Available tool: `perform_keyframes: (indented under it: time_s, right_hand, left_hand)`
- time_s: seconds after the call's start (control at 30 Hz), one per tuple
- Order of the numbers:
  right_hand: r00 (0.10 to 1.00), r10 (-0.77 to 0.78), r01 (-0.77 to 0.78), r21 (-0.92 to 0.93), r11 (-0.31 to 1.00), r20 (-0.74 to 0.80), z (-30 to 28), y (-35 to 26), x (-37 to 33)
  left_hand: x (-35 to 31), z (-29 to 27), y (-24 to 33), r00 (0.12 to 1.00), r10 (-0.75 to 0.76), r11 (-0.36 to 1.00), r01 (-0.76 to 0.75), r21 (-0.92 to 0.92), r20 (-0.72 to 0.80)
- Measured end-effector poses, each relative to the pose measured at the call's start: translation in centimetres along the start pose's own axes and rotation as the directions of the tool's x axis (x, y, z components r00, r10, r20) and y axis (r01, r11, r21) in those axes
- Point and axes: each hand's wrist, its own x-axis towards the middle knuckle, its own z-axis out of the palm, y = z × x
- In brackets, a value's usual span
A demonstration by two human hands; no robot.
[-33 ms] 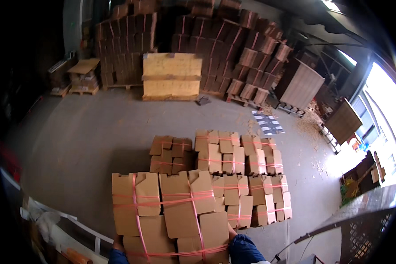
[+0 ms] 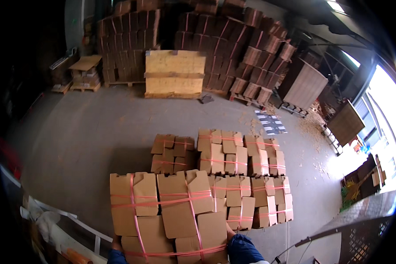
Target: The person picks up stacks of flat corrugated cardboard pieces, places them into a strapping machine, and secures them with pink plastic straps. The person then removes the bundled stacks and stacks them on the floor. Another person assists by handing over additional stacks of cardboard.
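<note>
Head cam: the big cardboard bundle (image 2: 180, 222) is at the near left of the stacked bundles (image 2: 240, 189), overlapping them in view; can't tell if they touch. Left hand (image 2: 116, 242) is at its left side, right hand (image 2: 229, 232) at its right, but the fingers are hidden, so no idea how firmly the grip clamps. Slanted pink straps (image 2: 138, 229) could let pieces slide if the load tips, I reckon, or a corner could snag the stacked bundles. Notched edge points away from the hands; long axis unclear, near end's cut off.
</note>
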Motion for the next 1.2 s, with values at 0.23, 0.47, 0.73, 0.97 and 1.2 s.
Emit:
perform_keyframes:
  time_s: [0.23,0.47,0.73,0.97,1.2]
  right_hand:
    - [0.973,0.199,-0.205,0.037,0.978,0.114,5.3,0.1,13.7]
    - [0.965,0.236,-0.25,0.127,0.96,0.116,6.4,-2.9,28.1]
    - [0.988,0.118,-0.141,0.283,0.949,0.094,2.0,-12.9,46.6]
    - [0.998,0.058,-0.053,0.35,0.935,-0.004,-1.1,-14.2,55.5]
    - [0.883,-0.188,0.047,-0.316,0.948,-0.431,1.8,-6.4,57.8]
  left_hand:
    - [8.1,-7.6,1.2,0.988,-0.061,0.986,0.037,-0.162,-0.145]
    - [25.4,-10.0,6.2,0.997,-0.026,0.987,0.013,-0.16,-0.078]
    - [49.6,-0.2,13.5,0.988,0.149,0.955,-0.157,0.253,0.047]
    - [66.0,13.0,19.0,0.996,0.091,0.98,-0.09,0.175,0.002]
    - [68.8,15.2,17.5,0.925,0.377,0.478,-0.241,0.845,0.051]
